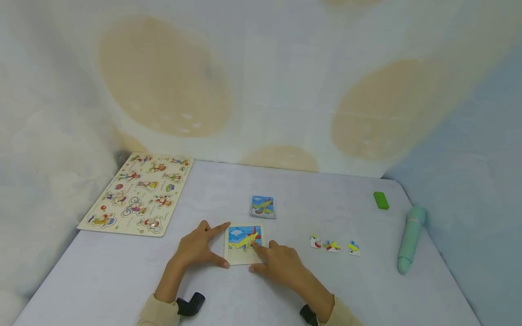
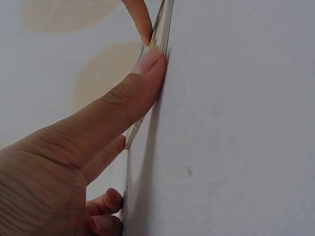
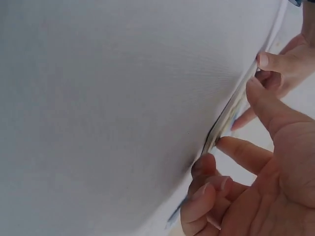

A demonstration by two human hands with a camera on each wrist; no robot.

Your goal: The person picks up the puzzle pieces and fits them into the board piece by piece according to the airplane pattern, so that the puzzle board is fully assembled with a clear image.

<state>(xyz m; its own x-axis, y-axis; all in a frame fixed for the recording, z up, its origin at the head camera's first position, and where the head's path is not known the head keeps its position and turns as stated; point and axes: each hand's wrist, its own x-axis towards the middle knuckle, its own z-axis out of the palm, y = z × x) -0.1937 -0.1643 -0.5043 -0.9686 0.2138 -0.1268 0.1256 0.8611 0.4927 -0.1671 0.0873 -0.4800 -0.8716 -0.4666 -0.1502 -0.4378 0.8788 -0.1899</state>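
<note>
In the head view a small wooden jigsaw board [image 1: 238, 257] lies on the table, its upper part filled with a blue, yellow and red aeroplane picture. My left hand [image 1: 197, 246] is at its left edge, index fingertip by the upper corner and thumb by the lower one. The left thumb [image 2: 125, 98] rests along the board's edge in the left wrist view. From the right, my right hand [image 1: 283, 265] presses a straight index fingertip on the picture, thumb by the lower edge. Its other fingers [image 3: 204, 196] are bent in the right wrist view.
Loose jigsaw pieces [image 1: 332, 246] lie right of the board. Behind it sits a small aeroplane picture tile [image 1: 263, 207]. A large picture puzzle board [image 1: 138, 194] lies at the left. At the right are a green block [image 1: 381, 200] and a mint-green cylinder [image 1: 411, 240].
</note>
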